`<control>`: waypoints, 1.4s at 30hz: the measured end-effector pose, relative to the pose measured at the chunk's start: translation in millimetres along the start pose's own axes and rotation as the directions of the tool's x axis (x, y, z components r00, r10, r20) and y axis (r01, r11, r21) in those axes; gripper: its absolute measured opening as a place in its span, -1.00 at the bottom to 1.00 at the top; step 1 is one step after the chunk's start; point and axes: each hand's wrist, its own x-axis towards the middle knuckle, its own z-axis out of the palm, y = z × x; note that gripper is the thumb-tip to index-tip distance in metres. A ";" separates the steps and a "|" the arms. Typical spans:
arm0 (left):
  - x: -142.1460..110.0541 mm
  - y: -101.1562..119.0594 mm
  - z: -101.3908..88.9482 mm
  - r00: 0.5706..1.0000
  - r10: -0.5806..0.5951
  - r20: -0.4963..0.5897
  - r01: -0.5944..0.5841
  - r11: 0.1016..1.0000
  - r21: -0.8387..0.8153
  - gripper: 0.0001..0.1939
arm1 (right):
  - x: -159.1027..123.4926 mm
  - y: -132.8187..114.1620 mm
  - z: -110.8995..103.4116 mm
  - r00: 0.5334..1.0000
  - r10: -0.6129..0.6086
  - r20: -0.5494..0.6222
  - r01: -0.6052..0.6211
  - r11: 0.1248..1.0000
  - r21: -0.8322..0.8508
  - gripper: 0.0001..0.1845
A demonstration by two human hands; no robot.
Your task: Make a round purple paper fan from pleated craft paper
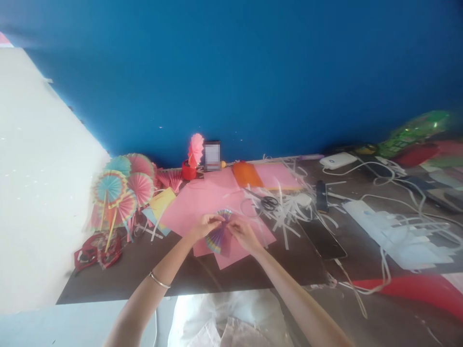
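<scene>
Both my hands meet at a small pleated paper fan point(216, 239), purple with a banded, multicoloured rim, held over pink paper sheets point(188, 207). My left hand point(207, 225) is closed, its fingertips pinching the fan's upper left folds. From the right, my right hand point(243, 234) pinches the fan near its centre, thumb and fingers together. One part of the fan spreads below my left hand, while another part of its rim shows above, between the hands. The exact grip points are too small to make out.
Finished paper fans point(110, 188) crowd the left side, by a red tape roll point(188, 170). Scissors point(268, 203) lie among white paper strips point(285, 212) right of the pink sheets. Farther right are a phone point(323, 239), a white power bank point(338, 160) and tangled white cables point(385, 260).
</scene>
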 end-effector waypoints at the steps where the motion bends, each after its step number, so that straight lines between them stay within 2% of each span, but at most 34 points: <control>1: 0.4 0.6 0.3 1.000 -0.008 0.005 0.008 1.000 0.005 -0.75 | 0.0 0.4 -0.3 1.000 0.002 -0.002 -0.002 1.000 -0.007 -0.70; 5: -1.5 6.5 1.5 0.999 -0.015 0.044 0.009 0.991 0.131 -0.79 | -0.9 3.2 -3.0 1.000 -0.018 -0.020 0.016 0.997 -0.077 -0.74; 8: -5.5 13.9 4.0 0.993 0.031 0.115 -0.059 0.967 0.246 -0.79 | -3.1 5.0 -4.9 0.986 -0.163 -0.037 0.150 0.959 -0.241 -0.80; 11: -9.4 20.8 8.9 0.980 0.063 0.188 -0.118 0.947 0.300 -0.79 | -6.7 6.6 -5.3 0.956 -0.290 0.049 0.285 0.869 -0.405 -0.78; 14: -10.3 22.3 13.5 0.977 0.089 0.194 -0.148 0.937 0.315 -0.80 | -9.3 8.1 -4.4 0.945 -0.295 0.138 0.322 0.785 -0.529 -0.71; 16: -9.0 19.3 14.8 0.978 0.111 0.176 -0.165 0.929 0.330 -0.82 | -8.9 8.6 -3.9 0.939 -0.311 0.150 0.339 0.755 -0.561 -0.69; 21: -5.6 9.3 12.3 0.984 0.134 0.119 -0.170 0.911 0.376 -0.83 | -3.0 7.9 -6.3 0.906 -0.420 0.049 0.383 0.765 -0.518 -0.58; 24: -6.2 8.1 11.4 0.981 0.122 0.152 -0.166 0.931 0.326 -0.81 | -0.7 6.6 -7.5 0.907 -0.407 0.106 0.403 0.769 -0.497 -0.54; 28: -7.2 8.6 12.0 0.983 0.107 0.153 -0.148 0.946 0.290 -0.78 | 0.8 4.0 -6.2 0.936 -0.325 0.136 0.349 0.793 -0.499 -0.67; 33: -8.6 11.9 10.8 0.989 0.065 0.130 -0.103 0.943 0.318 -0.76 | 0.0 1.5 -5.6 0.941 -0.316 0.121 0.333 0.803 -0.495 -0.74; 39: -9.5 18.6 10.6 0.996 0.052 0.077 -0.077 0.928 0.365 -0.78 | -7.1 7.5 3.2 0.929 -0.370 0.001 0.331 0.828 -0.453 -0.81; 42: -9.0 18.3 10.8 0.997 0.054 0.046 -0.067 0.924 0.375 -0.77 | -11.9 7.3 10.6 0.930 -0.368 -0.017 0.316 0.821 -0.475 -0.82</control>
